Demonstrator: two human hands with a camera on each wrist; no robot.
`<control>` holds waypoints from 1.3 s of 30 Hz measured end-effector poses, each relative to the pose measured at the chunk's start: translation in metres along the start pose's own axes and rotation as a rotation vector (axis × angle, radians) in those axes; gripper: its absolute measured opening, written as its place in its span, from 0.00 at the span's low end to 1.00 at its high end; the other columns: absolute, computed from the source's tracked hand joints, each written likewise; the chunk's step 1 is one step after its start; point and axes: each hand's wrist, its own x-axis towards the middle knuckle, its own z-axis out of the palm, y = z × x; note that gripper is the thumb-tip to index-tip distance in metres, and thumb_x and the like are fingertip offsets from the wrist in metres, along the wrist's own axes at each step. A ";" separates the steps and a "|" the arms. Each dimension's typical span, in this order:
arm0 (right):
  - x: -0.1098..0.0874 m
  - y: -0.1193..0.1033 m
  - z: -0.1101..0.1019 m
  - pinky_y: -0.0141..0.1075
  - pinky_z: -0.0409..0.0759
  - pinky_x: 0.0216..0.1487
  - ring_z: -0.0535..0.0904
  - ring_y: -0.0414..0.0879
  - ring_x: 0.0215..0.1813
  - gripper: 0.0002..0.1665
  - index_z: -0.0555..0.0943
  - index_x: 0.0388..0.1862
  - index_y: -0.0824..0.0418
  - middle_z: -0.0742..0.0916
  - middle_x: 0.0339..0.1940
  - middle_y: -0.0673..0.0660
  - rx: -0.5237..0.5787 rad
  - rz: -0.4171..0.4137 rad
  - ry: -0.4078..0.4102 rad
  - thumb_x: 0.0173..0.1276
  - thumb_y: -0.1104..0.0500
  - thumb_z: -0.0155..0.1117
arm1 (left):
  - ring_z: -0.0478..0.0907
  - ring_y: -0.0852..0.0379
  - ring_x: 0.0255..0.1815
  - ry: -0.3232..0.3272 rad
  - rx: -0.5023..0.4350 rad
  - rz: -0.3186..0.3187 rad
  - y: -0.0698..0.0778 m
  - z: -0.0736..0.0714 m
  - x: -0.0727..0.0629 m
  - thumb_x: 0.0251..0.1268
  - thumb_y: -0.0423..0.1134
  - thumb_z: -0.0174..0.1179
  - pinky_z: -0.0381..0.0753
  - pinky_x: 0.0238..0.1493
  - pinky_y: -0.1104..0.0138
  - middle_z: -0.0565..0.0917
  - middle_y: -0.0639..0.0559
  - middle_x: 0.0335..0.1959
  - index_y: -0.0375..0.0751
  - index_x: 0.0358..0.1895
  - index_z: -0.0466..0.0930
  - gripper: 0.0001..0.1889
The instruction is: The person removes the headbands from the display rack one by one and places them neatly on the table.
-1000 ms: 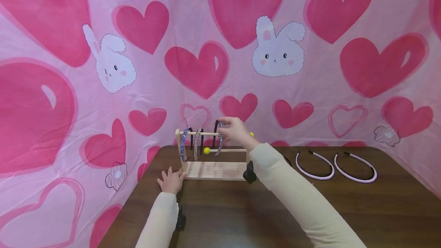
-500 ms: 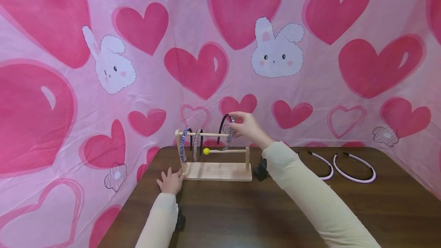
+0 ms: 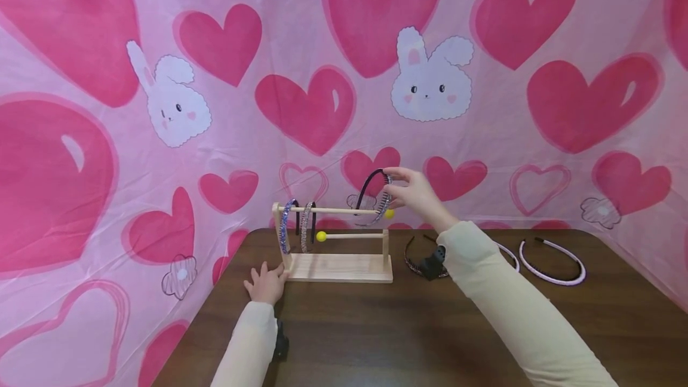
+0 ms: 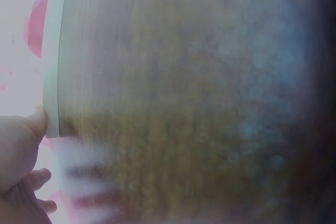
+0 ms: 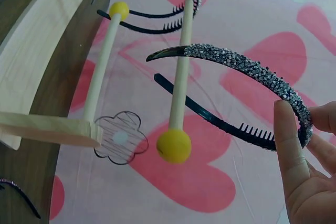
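My right hand (image 3: 421, 196) pinches the top of a silver sparkly headband (image 5: 247, 69) with black comb teeth. In the right wrist view the headband's two ends straddle the upper rod (image 5: 181, 82), just short of its yellow end ball (image 5: 174, 146). A blue sparkly headband (image 3: 285, 229) and a silver one (image 3: 304, 229) hang at the left of the same rod. My left hand (image 3: 266, 285) lies at the left end of the wooden stand's base (image 3: 338, 267), fingers spread, thumb touching the base edge.
The lower rod (image 3: 352, 236) has a yellow ball at its left tip and a short post (image 3: 386, 249) at its right. On the brown table (image 3: 365, 339) lie a dark headband (image 3: 411, 264) and two pale pink ones, including the rightmost headband (image 3: 583, 272), one partly behind my right sleeve.
My right hand has moved right and slightly up, carrying the silver headband along the upper rod toward its ball end. My left hand stays at the base.
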 end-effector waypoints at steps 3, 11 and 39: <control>-0.004 -0.001 -0.007 0.41 0.81 0.34 0.82 0.52 0.28 0.28 0.69 0.64 0.62 0.71 0.60 0.65 -0.009 -0.007 0.010 0.64 0.65 0.60 | 0.43 0.22 0.64 -0.005 -0.001 -0.005 -0.001 0.001 0.001 0.68 0.44 0.51 0.40 0.56 0.32 0.56 0.25 0.64 0.39 0.61 0.71 0.22; -0.011 0.006 -0.027 0.40 0.81 0.33 0.83 0.52 0.30 0.28 0.68 0.64 0.65 0.71 0.60 0.66 0.007 -0.024 0.035 0.65 0.65 0.59 | 0.42 0.23 0.65 -0.004 -0.008 -0.016 -0.003 0.003 0.004 0.67 0.44 0.51 0.37 0.57 0.32 0.56 0.26 0.65 0.39 0.62 0.70 0.22; -0.059 0.045 -0.069 0.40 0.81 0.32 0.81 0.44 0.24 0.30 0.62 0.65 0.73 0.71 0.50 0.73 0.098 -0.004 0.048 0.65 0.68 0.56 | 0.40 0.23 0.65 -0.020 -0.020 -0.018 -0.002 0.002 0.003 0.67 0.44 0.51 0.36 0.57 0.32 0.54 0.25 0.65 0.38 0.62 0.69 0.23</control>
